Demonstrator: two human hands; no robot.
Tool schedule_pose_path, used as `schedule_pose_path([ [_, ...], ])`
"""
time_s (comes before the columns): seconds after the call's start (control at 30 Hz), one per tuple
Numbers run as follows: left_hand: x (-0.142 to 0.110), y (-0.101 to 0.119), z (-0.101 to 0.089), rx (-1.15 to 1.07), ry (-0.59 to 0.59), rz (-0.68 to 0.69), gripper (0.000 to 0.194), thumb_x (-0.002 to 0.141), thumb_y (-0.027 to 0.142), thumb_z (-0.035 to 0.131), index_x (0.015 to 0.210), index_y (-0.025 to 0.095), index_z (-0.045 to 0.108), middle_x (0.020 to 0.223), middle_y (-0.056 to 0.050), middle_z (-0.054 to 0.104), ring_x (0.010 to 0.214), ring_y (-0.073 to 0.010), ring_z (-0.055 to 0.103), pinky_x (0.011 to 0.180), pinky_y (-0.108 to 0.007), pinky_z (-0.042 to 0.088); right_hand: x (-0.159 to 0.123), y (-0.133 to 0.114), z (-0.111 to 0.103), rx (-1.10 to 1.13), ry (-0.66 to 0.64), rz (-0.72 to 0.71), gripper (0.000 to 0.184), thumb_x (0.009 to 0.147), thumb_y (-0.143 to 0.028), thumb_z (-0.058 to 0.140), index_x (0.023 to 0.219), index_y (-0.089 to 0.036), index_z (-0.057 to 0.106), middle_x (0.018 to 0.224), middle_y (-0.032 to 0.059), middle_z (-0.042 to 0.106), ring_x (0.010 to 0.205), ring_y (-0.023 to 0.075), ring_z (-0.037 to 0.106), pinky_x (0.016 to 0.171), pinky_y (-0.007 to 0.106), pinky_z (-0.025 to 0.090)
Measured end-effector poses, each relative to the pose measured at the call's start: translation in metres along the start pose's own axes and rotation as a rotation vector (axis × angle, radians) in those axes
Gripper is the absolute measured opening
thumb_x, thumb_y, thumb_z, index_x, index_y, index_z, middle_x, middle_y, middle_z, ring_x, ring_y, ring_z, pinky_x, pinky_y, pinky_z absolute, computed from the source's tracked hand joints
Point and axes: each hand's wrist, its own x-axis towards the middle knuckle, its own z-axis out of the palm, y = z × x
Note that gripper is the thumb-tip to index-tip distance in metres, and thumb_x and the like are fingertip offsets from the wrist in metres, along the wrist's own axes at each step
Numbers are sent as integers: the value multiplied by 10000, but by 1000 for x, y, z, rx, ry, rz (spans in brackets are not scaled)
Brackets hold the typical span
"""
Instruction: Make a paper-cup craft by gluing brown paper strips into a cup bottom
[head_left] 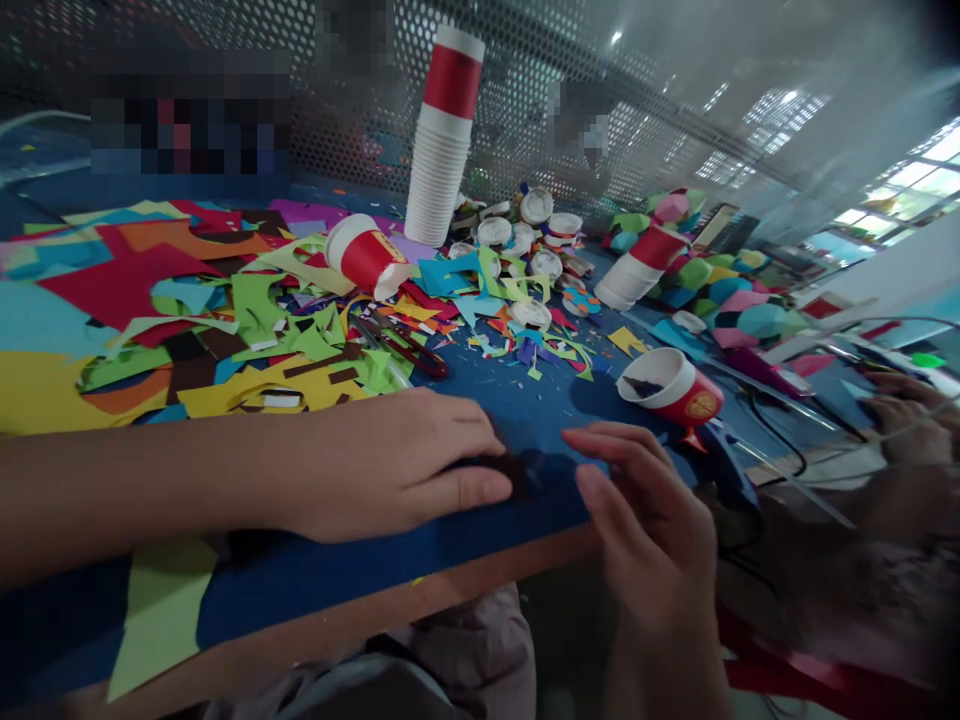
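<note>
My left hand [420, 465] rests palm down at the front of the blue table, with its fingers curled and its thumb alongside. A dark thing [514, 468] shows at the fingertips; what it is I cannot make out. To its right, my right hand [652, 530] is raised near the table edge, fingers and thumb apart, with nothing between them. Just beyond it, a red and white paper cup [694, 395] lies tilted with something dark inside. Red-handled scissors [412, 350] lie among paper scraps behind my left hand.
Coloured paper scraps [247, 300] cover the left of the table. A tall stack of cups [439, 170] stands at the back, beside several white round pieces [536, 207]. Coloured paper balls [757, 320] are piled at right. Another person's hand [911, 420] works at far right.
</note>
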Motion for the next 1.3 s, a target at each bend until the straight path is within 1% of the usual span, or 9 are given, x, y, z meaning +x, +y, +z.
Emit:
schedule_pose_path([
  [0.13,-4,-1,-31,73,143,-31,364,1048,342,370,1181,174,663,1173,-50,715,1060,-200,674,868,-289,510,1,-8,11,-253,-90,-52,301,811,-423,761,1013,-206,712,1047,84,676,1009,285,580,870,461,500],
  [0.2,-19,-5,-47,180,100,-74,346,1027,391,424,1191,200,660,1160,-37,725,1043,-225,686,823,-306,517,3,-12,17,-346,-149,-80,352,784,-451,784,984,-168,721,1029,106,684,1000,303,558,866,484,493],
  [0.3,-52,-13,-59,342,22,-109,420,944,479,577,1265,212,624,1202,-52,724,1009,-264,705,753,-308,527,8,-15,23,-384,-151,-122,227,820,-370,749,914,-165,722,944,100,690,946,288,560,843,474,495],
  [0.33,-62,-15,-59,372,-2,-68,508,875,526,657,1276,216,619,1175,-53,736,947,-264,720,709,-296,531,9,-15,24,-382,-144,-135,190,829,-349,731,895,-170,720,922,96,692,926,282,564,830,469,497],
  [0.43,-83,-15,-49,369,-33,-148,600,801,473,753,1321,221,592,1255,-71,703,1063,-288,696,796,-320,552,11,-14,28,-383,-103,-168,151,829,-321,688,869,-178,710,891,97,697,876,276,573,784,461,506],
  [0.67,-87,-8,-23,297,26,-232,545,817,451,730,1287,207,598,1213,-88,717,1055,-271,692,838,-318,555,6,-30,25,-308,19,-204,157,862,-269,641,980,-174,684,941,95,700,879,251,638,778,418,530],
  [0.87,-91,-8,-9,234,146,-248,613,787,407,742,1331,198,554,1222,-119,694,1097,-306,667,901,-386,543,7,-60,19,-98,-193,-315,235,841,-175,637,1074,-165,671,993,76,693,925,206,645,794,348,546],
  [1.03,-92,-7,-10,58,57,-243,592,816,237,671,1386,220,511,1343,-92,643,1183,-245,640,948,-315,521,17,-64,26,-19,-349,-509,329,808,-112,663,1133,-158,674,1001,74,690,939,206,609,806,344,552],
  [1.3,-86,-3,-11,-177,6,-411,791,776,186,695,1492,224,361,1327,-56,659,1198,-215,626,982,-280,475,18,-69,52,-95,-402,-568,170,879,-164,632,990,-169,760,982,85,715,934,242,573,810,401,545],
])
